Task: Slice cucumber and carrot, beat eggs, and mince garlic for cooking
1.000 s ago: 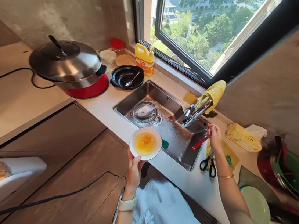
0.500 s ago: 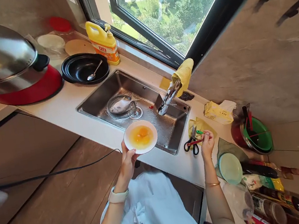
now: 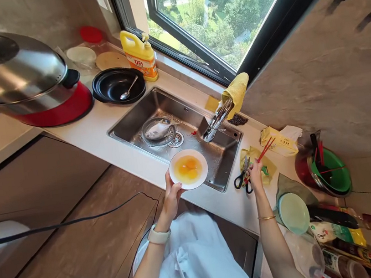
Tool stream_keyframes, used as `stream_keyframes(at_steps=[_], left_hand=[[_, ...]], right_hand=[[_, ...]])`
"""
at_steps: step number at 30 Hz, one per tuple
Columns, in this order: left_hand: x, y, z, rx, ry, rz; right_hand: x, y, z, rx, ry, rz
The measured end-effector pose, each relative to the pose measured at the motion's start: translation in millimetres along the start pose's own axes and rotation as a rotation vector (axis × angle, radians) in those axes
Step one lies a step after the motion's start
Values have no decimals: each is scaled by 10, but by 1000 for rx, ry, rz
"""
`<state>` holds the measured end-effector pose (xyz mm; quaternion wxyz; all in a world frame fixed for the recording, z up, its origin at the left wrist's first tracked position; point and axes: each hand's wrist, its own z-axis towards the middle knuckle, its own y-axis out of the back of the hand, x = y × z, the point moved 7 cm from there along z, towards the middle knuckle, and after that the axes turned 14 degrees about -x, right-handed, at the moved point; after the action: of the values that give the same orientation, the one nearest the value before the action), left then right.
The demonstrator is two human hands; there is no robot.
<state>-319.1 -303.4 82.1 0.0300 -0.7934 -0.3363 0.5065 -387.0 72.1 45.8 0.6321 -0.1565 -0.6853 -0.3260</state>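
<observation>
Pale counter [image 3: 103, 142] ran beneath the open window, and what a big lidded pot [image 3: 18, 79], cut off at the left edge! Next came the steel sink [image 3: 209, 158], its near rim partly masked by a white bowl [image 3: 204, 166] of egg [image 3: 188, 167], gripped in the left hand's [image 3: 170, 201] fingers, some hidden underneath. Beside partly covered scissors [image 3: 246, 163], the right hand's [image 3: 255, 176] fingers pinched red chopsticks [image 3: 265, 150], other ends hard to make out.
</observation>
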Motion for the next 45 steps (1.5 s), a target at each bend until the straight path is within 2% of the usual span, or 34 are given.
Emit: stream_keyframes(at_steps=[4,6,8,13,17,20,25,28,30,33,36,39,42,45], left_hand=[[-53,68,-18,-35,-11,9],[-100,100,-28,-42,-28,-3],[-147,129,-40,-45,-40,-23],[-235,215,-66,-84,-42,-55],[-280,267,-81,-111,-43,-74],[-302,285,-87,-104,-53,-88],[-312,338,-91,-110,-69,-94],[-333,383,-100,-121,-95,-98],[-359,418,-111,-131,-112,-109],[-414,480,-130,-152,-130,-135],[-478,563,-146,-186,-151,-159],[-545,688,-172,-241,-188,-200],[-615,869,-238,-310,-230,-238],[-687,1137,-344,-409,-248,-264]], right_hand=[[98,-205,-125,174,-248,92],[97,-290,-247,219,-368,134],[115,-343,-329,233,-415,162],[325,-369,-354,218,-354,354],[507,-394,-341,265,-262,340],[509,-484,-355,347,-211,204],[448,-523,-373,428,1,-270],[470,-459,-368,511,-60,-179],[475,-378,-311,494,-119,-96],[460,-285,-217,425,-83,-197],[477,-352,-262,507,-118,-269],[718,-503,-358,528,-137,-162],[1144,-680,-485,415,22,-92],[1529,-930,-754,397,87,63]])
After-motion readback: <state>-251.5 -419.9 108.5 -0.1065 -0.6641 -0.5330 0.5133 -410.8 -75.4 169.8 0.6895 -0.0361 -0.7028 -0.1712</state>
